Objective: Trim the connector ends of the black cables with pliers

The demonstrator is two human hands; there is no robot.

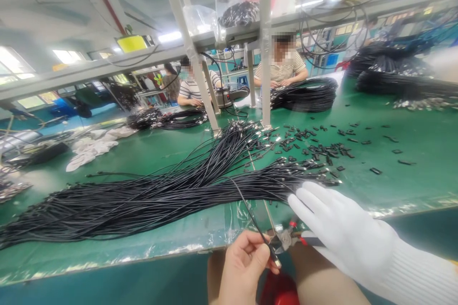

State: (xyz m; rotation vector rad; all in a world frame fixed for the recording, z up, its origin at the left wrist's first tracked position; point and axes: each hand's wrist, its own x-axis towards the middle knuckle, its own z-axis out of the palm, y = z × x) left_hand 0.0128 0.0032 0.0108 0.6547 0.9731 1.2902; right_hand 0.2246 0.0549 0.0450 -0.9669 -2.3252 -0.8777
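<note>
My left hand, bare, pinches a black cable close to its end, where a metal-tipped connector sticks out past the fingers. My right hand wears a white knitted glove and holds a pair of pliers with red and black handles. The jaws of the pliers are right beside the connector end; whether they touch it, I cannot tell. The gloved fingers stretch forward over the handles and partly hide them. Behind both hands lies a large bundle of black cables, with metal connectors at its right end.
Small black plastic pieces are scattered over the green table. Metal posts rise from it to a shelf. Across the table, two people sit near coiled cables. More cable bundles lie at the far right.
</note>
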